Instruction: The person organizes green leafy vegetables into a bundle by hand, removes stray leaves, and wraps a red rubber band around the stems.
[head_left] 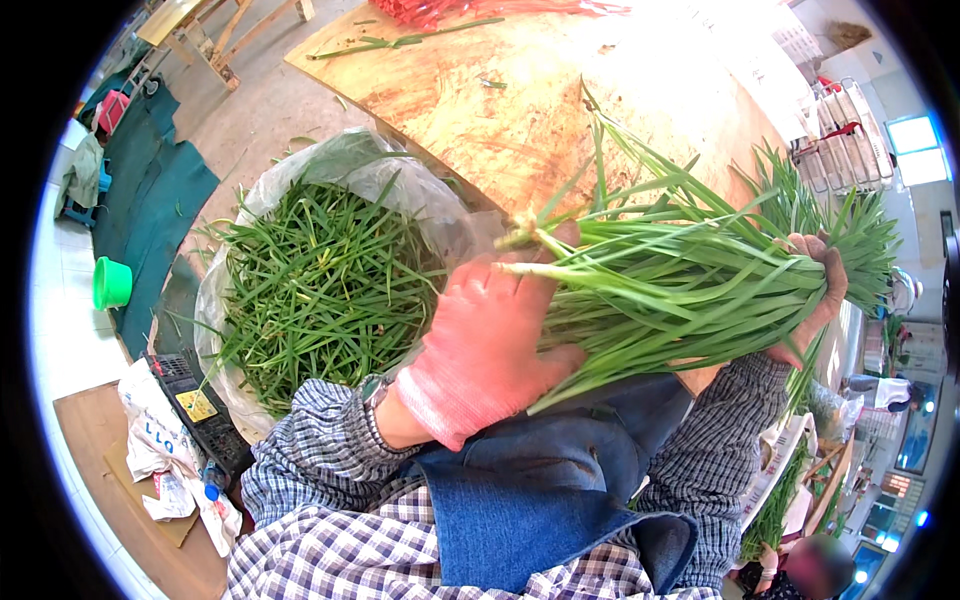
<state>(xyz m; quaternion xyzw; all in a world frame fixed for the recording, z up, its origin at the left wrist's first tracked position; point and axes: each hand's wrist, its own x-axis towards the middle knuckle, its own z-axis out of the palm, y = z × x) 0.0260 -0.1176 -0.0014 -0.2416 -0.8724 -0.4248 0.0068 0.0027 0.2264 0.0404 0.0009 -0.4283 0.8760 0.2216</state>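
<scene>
A bunch of long green leaves (690,275) is held crosswise above a denim apron (520,510), between two hands. By the right hand (820,290), the leafy end is grasped, fingers curled around it. The left hand (485,340), covered by a pink glove, is set against the pale stem ends; whether they are gripped cannot be told, since the fingertips are hidden. Just left of the gloved hand, a clear plastic bag (345,160) is filled with loose leaves (320,285). More greenery (870,245) is seen just past the right hand. Beyond both hands, a wooden table (470,115) is marked by dark stains, with stray leaves (410,40) and red netting (470,12) spread toward its far side. A green bucket (112,283) is seen well left of the hands.
</scene>
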